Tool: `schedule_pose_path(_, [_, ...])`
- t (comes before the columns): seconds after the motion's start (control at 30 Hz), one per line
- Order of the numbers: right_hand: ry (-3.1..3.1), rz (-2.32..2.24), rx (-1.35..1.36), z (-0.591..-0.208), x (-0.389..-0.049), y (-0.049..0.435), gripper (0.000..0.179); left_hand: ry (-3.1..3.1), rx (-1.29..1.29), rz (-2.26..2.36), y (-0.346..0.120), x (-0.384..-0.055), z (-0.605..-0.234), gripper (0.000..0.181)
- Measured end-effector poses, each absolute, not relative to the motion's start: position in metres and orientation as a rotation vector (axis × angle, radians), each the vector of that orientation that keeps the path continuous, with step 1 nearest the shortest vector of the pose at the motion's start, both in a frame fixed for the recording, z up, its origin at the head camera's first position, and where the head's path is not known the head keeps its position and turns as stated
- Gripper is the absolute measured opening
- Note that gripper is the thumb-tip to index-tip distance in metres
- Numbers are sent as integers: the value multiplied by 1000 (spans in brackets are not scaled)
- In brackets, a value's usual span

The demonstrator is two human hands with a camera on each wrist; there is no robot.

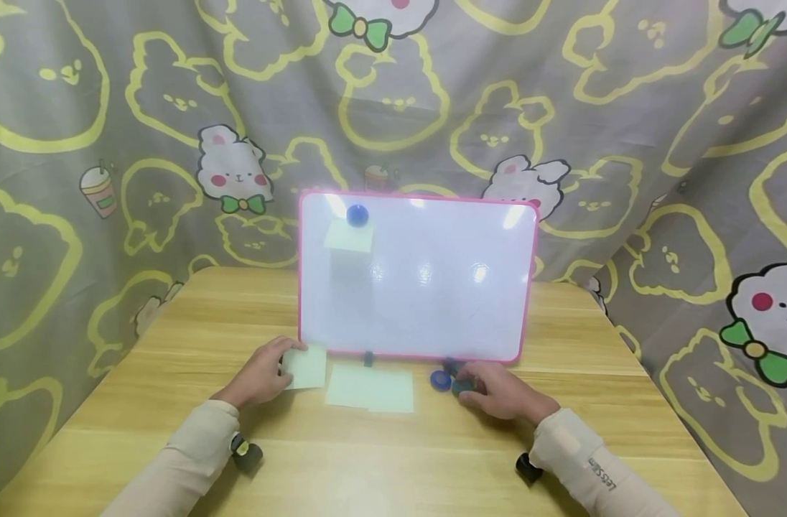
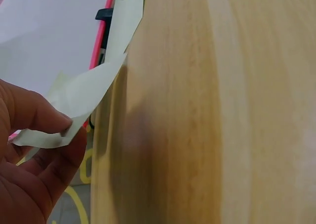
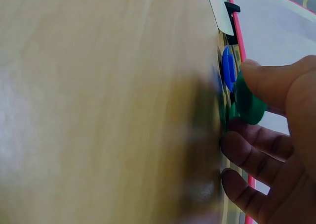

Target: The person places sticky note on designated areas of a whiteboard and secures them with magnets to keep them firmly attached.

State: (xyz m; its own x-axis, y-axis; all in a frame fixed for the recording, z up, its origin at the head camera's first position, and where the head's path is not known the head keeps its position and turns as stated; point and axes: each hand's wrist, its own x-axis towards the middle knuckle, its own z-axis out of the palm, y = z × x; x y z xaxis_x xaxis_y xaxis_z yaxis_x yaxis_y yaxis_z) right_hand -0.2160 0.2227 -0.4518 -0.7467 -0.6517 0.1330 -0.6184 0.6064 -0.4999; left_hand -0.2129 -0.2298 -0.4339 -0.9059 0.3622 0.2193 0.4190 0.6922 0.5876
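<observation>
Head view: what does the left hand [image 1: 258, 375] have?
Its grip pinches an edge of a pale sheet [image 1: 308, 368] between thumb and fingers, near the lower left corner of the whiteboard [image 1: 426, 309].

And the right hand [image 1: 502, 391]?
That grip pinches a green disc [image 3: 251, 103], just beside a blue disc [image 1: 441, 380].

Anything between them?
Yes, other pale paper [image 1: 383, 391], lying on the surface [image 1: 368, 463] in front of the board.

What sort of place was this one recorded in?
Probably a makeshift indoor tabletop workspace: a wood-grain table backed and flanked by cartoon-print fabric, with a pink-framed whiteboard standing on it.
</observation>
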Motion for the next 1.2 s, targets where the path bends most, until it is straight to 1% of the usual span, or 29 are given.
schedule_pose_path(0.2, [2783,-832,-1098,-452,-218,223,14,-2775,-661,-1034,-229,-214,-433,52])
schedule_pose_path(0.57, [2801,-856,-1114,-451,-218,223,11,-2747,-654,-1078,-227,-215,-428,42])
schedule_pose_path(0.9, [2814,-878,-1118,-450,-218,225,15,-2778,-641,-1049,-224,-218,-424,44])
schedule_pose_path(1.2, [2823,-859,-1127,-448,-220,226,14,-2782,-675,-1034,-219,-221,-418,47])
